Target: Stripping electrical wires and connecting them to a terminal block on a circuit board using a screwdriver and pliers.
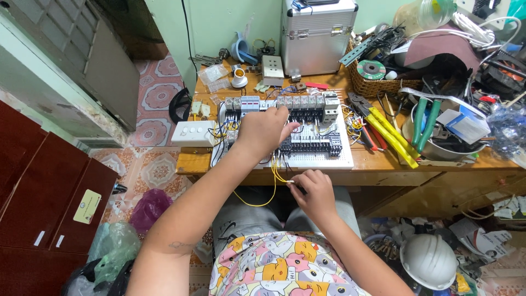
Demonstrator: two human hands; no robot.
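While the left side of the frame is mostly dark red cabinet [44, 197], there's a small yellow-green rectangular label [87, 206] sitting tilted on its door at lower left, plus two little white tags below it. Just right of that, a purple plastic bag [149, 207] is lying on the patterned tile floor.

Moving to the centre, the left hand [264, 130] is resting on the white wiring board [329, 159], fingers curled down over the row of grey breakers [298, 102]; can't tell if it's actually pinching anything. A white switch plate [193, 133] is sitting just left of the board, and clear plastic packets [213, 74] are lying at the table's back left corner.

Lower centre, the right hand [312, 192] is closed on the end of a yellow wire [272, 189], which is looping down off the wooden table [383, 160] edge from the board.

Behind the board, a silver metal case [318, 33] is standing upright at top centre. Further right, yellow-handled pliers [386, 134] are lying next to green-handled ones in a metal bowl [438, 148], with a blue-and-white small box [466, 123] on top. At lower right, a white hard hat [429, 260] is sitting on the cluttered floor.
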